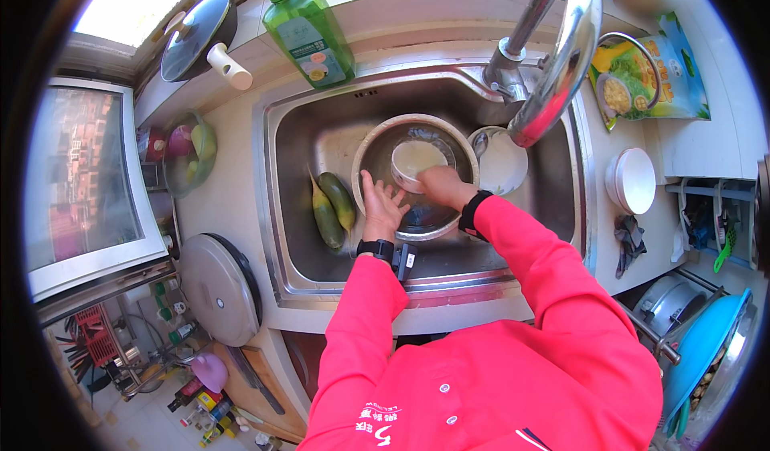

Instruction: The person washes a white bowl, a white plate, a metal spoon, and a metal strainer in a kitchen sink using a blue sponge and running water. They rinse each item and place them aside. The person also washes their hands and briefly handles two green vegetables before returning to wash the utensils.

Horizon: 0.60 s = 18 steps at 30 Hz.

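Observation:
A round metal basin (367, 148) stands in the steel sink (309, 122), with what looks like water inside. Over it, a small white bowl (417, 159) with a patterned side is gripped at its right rim by my right hand (445, 186). Pale, cloudy contents show in the bowl. My left hand (382, 206) is open, palm up with fingers spread, at the basin's near left rim, just below the bowl and holding nothing. Left of the basin lie two long green vegetables, like green radishes (326, 220). A white plate (507, 166) with a metal spoon (481, 142) lies behind the basin's right side.
A curved chrome faucet (589, 50) arches over the sink's right back. Behind the sink stand a green pump bottle (309, 42) and a lidded pan (196, 38). White bowls (635, 181) and a dark cloth (630, 244) lie at right; a large round lid (216, 291) leans at left.

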Each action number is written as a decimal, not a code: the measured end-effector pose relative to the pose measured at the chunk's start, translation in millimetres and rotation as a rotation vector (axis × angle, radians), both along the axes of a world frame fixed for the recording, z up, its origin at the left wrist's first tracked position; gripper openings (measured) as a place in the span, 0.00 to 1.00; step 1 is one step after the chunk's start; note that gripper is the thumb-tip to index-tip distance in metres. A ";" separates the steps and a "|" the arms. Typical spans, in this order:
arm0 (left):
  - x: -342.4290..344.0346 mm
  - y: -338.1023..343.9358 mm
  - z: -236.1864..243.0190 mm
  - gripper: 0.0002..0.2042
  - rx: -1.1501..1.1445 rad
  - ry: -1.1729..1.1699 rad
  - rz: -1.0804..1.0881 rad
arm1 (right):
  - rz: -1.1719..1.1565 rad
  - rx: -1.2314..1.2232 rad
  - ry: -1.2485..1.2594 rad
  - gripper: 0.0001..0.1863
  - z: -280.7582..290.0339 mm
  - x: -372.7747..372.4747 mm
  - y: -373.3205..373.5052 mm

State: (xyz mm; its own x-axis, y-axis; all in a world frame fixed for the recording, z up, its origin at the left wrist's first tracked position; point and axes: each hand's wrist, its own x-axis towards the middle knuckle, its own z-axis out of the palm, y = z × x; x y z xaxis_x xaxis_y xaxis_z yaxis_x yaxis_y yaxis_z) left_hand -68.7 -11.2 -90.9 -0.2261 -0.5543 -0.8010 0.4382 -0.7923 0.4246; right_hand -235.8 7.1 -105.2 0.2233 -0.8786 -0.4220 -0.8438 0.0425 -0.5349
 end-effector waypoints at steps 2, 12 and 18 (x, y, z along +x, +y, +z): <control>-2.9 1.4 -2.3 0.57 0.006 0.039 0.002 | -0.120 -0.110 -0.162 0.14 2.1 -1.5 -2.6; -6.3 7.8 -3.4 0.57 -0.040 -0.052 -0.084 | 0.191 -0.118 0.342 0.08 -8.8 -6.3 -0.2; -9.4 6.1 12.3 0.56 -0.071 -0.122 -0.072 | -0.083 0.126 -0.327 0.22 -5.1 -1.9 0.3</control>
State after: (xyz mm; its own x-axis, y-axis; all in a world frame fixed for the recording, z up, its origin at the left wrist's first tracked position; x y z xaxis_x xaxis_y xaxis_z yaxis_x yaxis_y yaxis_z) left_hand -78.1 -5.1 -78.6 -0.1703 -0.5968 -0.7841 0.3233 -0.7855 0.5277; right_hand -237.7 7.4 -110.3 0.2947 -0.8450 -0.4463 -0.6199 0.1864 -0.7622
